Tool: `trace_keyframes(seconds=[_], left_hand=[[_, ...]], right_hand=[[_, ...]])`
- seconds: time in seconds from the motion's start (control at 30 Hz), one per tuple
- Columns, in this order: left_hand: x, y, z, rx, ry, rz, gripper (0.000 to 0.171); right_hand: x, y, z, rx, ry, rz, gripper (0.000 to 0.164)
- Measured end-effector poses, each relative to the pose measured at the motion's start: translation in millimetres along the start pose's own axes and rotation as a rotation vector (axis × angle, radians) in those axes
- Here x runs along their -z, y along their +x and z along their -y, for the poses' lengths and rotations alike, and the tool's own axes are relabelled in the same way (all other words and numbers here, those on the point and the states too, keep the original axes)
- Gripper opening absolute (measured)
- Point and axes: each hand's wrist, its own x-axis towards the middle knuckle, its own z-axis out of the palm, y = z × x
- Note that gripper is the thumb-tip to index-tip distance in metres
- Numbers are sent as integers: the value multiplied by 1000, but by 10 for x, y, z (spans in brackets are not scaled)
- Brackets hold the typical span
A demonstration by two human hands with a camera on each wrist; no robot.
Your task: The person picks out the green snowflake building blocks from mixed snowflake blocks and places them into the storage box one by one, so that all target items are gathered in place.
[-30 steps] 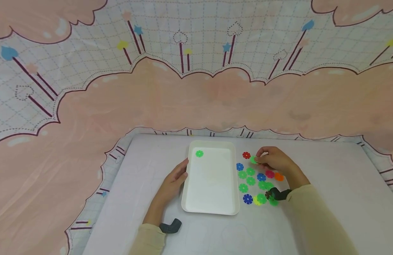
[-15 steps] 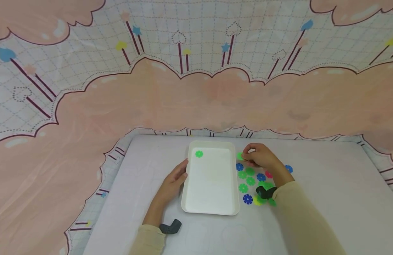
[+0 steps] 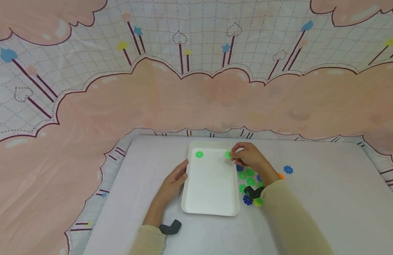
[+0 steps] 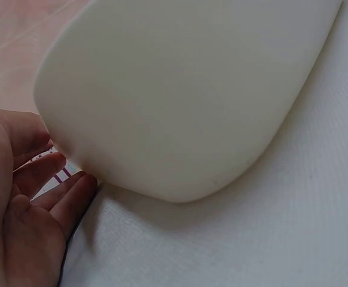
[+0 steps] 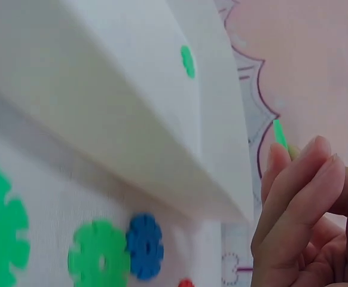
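Note:
A white rectangular tray [image 3: 210, 187] stands on the table, with one green snowflake disc [image 3: 199, 154] lying inside near its far left corner. My right hand [image 3: 250, 156] pinches another green snowflake disc [image 3: 227, 154] between thumb and fingers, over the tray's far right corner. In the right wrist view only the held disc's thin edge [image 5: 280, 135] shows past the fingertips. Along the tray's left side rests my left hand [image 3: 172, 181], its fingers loosely extended. The left wrist view has those fingertips [image 4: 85, 182] right at the tray's outer wall.
Right of the tray lie several loose snowflake discs, among them green [image 3: 250, 181], dark blue [image 3: 247, 200] and yellow [image 3: 257, 202] ones, partly hidden by the right wrist. A blue disc [image 3: 288, 170] lies apart, farther right. A patterned cloth [image 3: 196, 102] hangs behind the table.
My right hand has moved left, carrying the green snowflake disc from the loose discs to over the tray's far right corner. The left hand and the tray have stayed in place.

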Motion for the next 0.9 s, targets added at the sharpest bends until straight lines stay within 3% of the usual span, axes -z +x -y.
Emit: trace_keyframes(seconds=[0.47, 0.9], left_hand=[[3, -5, 0, -16, 11, 1, 53], [1, 8, -2, 2, -2, -3, 53]], right_hand=[[-405, 132, 125, 3, 96, -86, 18], [-686, 345, 165, -61, 128, -146, 20]])
